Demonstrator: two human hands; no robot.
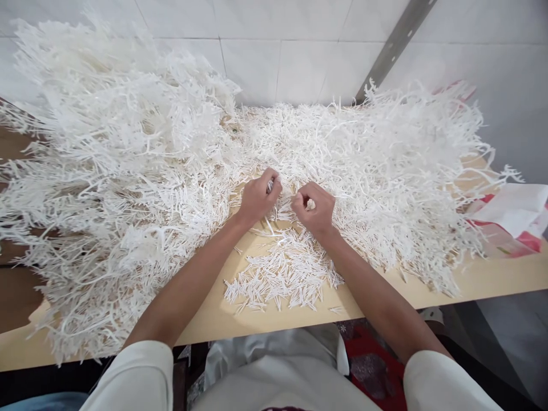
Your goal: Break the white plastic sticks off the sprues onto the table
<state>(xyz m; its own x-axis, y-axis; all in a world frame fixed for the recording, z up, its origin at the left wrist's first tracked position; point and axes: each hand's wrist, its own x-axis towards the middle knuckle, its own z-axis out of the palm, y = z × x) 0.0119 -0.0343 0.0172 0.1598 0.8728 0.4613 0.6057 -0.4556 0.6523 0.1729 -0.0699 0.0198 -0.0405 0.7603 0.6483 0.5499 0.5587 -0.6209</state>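
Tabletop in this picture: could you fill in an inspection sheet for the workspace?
Surface: tan tabletop, mostly covered.
Job's things: left heap and right heap of white, branching strands; short white pieces near the front edge.
Clutter: pink-and-white wrapping at the right end.
Grippers: two bare hands; left hand closed around white bits; right hand curled, white showing within, grip unclear.
Cables: nothing seen.
Surroundings: tiled wall behind, with a grey strip.
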